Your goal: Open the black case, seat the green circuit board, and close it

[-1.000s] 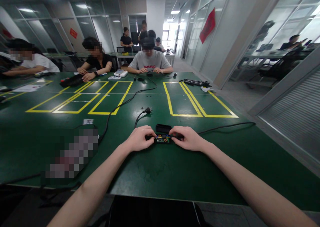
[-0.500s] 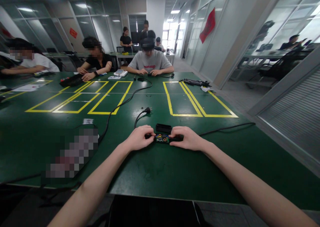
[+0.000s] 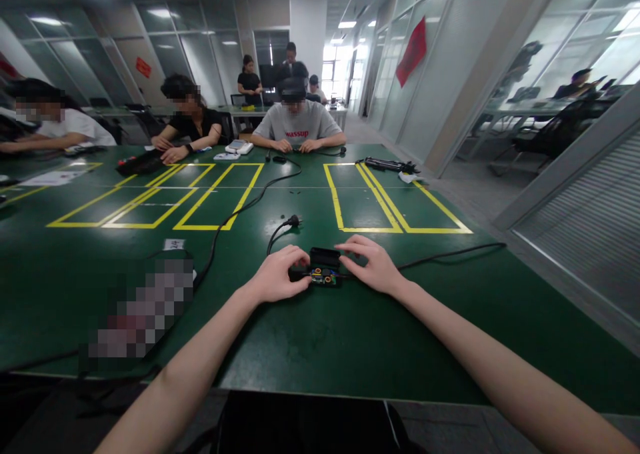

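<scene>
A small circuit board (image 3: 323, 277) with copper-coloured rings and blue and yellow wires lies in a dark case in front of me. My left hand (image 3: 281, 274) is closed round the left end of that case, thumb in front and fingers behind. Just behind the board sits a black plastic cover (image 3: 324, 257), hollow side up. My right hand (image 3: 373, 265) has its fingers apart, with fingertips at the cover's right end; whether they touch it I cannot tell. A black cable (image 3: 450, 253) runs off to the right from behind this hand.
A black plug (image 3: 294, 221) on a short cable lies beyond my left hand. A pixelated object (image 3: 145, 307) and a number tag (image 3: 174, 245) are at left. Yellow tape outlines (image 3: 370, 230) mark the green table (image 3: 350, 361). Several people sit or stand beyond, one directly opposite.
My right hand has let go of the board's right end and moved up towards the cover, its fingers spreading. My left hand stays at the left end, with its grip slightly wider.
</scene>
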Available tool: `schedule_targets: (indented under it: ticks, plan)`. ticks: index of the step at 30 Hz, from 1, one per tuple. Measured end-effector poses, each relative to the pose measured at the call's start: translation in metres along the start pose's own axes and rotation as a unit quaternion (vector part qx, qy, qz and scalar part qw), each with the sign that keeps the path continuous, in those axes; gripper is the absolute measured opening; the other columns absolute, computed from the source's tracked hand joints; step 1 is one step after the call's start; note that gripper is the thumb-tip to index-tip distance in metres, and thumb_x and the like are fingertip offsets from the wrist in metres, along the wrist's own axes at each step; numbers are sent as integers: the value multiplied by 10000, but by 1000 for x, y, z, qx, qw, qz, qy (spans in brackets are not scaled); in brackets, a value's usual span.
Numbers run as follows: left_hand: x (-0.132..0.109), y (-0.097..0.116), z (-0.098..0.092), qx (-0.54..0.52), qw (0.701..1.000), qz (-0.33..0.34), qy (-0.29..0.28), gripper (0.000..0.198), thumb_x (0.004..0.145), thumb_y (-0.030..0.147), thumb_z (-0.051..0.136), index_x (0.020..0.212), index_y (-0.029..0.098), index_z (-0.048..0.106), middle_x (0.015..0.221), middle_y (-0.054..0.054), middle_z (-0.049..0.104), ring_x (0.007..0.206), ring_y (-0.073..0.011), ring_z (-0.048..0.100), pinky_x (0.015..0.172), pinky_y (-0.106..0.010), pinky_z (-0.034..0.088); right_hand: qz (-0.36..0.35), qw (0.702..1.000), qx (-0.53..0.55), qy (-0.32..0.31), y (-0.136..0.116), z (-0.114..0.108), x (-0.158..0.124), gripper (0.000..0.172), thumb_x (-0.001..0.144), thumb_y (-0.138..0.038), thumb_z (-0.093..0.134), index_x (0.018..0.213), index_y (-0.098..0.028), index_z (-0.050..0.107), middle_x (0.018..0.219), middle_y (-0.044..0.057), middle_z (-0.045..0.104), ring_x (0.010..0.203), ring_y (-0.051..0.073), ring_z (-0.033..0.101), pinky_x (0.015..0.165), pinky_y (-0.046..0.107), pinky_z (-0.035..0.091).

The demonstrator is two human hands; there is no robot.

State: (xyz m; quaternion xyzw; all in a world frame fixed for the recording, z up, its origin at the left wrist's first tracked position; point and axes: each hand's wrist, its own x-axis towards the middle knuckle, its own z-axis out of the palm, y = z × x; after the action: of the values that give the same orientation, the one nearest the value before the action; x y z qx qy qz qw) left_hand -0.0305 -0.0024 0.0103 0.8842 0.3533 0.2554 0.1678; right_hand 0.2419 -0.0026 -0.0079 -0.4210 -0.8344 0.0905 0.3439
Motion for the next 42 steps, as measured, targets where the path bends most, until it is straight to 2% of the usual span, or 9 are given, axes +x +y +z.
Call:
schedule_targets:
  ticks: [1,3,4,6,10,15,22,28,42]
  plan:
    - [1,-1,1,6,1000,-1,3,376,799,338,757,1132,195,661,1168,-100,677,1084,-268,637,960,-386,509,26,999,-24,14,2,3,1,322,954,-384,608,1185,-201,736,1110,135,695,1039,291,653,912,474,548]
    - [2,-3,3,22,1000,-8,-3,707,743,449,834,1353,204,574,1408,-153,585,1279,-334,560,1094,-476,442,53,998,-47,2,3,8,4,325,919,-379,655,1171,-188,732,1174,154,685,1109,321,622,962,532,525]
    - [3,-4,5,30,999,-13,-12,815,730,481,848,1430,218,522,1462,-162,552,1324,-352,532,1124,-507,413,55,998,-38,-13,2,10,4,283,906,-357,671,1123,-188,737,1153,145,696,1094,313,625,961,527,527]
    - [5,-6,9,36,999,-18,-33,907,738,497,851,1509,239,450,1459,-159,567,1322,-351,540,1128,-520,404,60,997,10,-38,-1,12,4,190,896,-294,669,1048,-196,727,1038,100,723,975,259,654,893,454,559]
    - [5,-6,11,15,999,-6,-31,894,744,439,863,1516,238,459,1361,-138,639,1230,-317,601,1085,-480,457,100,987,125,-28,-12,12,2,153,877,-257,651,1015,-206,695,868,26,734,713,168,661,677,314,571]
    - [3,-3,9,-14,1000,-12,-24,810,731,400,875,1447,238,534,1274,-111,680,1121,-282,639,1014,-428,509,122,972,197,30,-15,13,0,152,856,-325,678,944,-203,700,835,39,751,766,193,727,687,324,613]
    - [2,-2,9,-42,999,-12,-13,830,721,362,877,1461,253,518,1206,-85,694,1036,-254,667,962,-399,532,201,933,293,58,-11,19,-2,351,756,-510,799,846,-193,677,867,71,780,776,226,763,711,365,648]
    - [2,0,8,-55,998,-10,-12,829,718,331,878,1462,264,517,1293,-91,672,1016,-246,676,947,-387,549,202,928,307,63,-12,21,-3,354,731,-510,810,804,-201,655,898,78,783,794,231,757,694,359,640]
    - [2,0,8,-55,998,-9,-17,832,734,320,870,1481,254,510,1272,-90,670,1000,-236,673,937,-374,549,170,941,288,54,-13,18,-3,263,791,-437,755,826,-196,655,915,75,773,845,238,759,764,385,642]
